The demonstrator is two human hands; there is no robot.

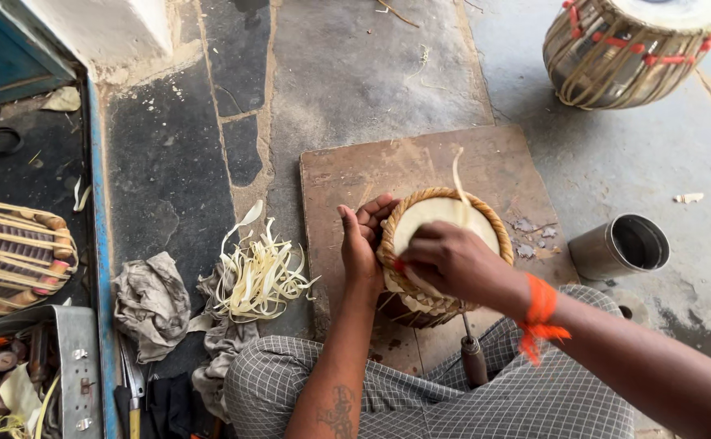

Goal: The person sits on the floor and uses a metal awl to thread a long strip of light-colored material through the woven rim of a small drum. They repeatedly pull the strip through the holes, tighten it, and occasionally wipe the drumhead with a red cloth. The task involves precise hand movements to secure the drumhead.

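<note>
Head view: my left hand grips the small drum at its left side; my right hand pinches its braided rim.

Soft, even daylight fills the scene, brighter toward the upper right where the pale floor looks slightly washed out. Shadows are faint and short, with a darker patch along the left beside the blue frame. Focus is mostly sharp; the edges curve a little, and the nearest forearm is slightly soft.
</note>
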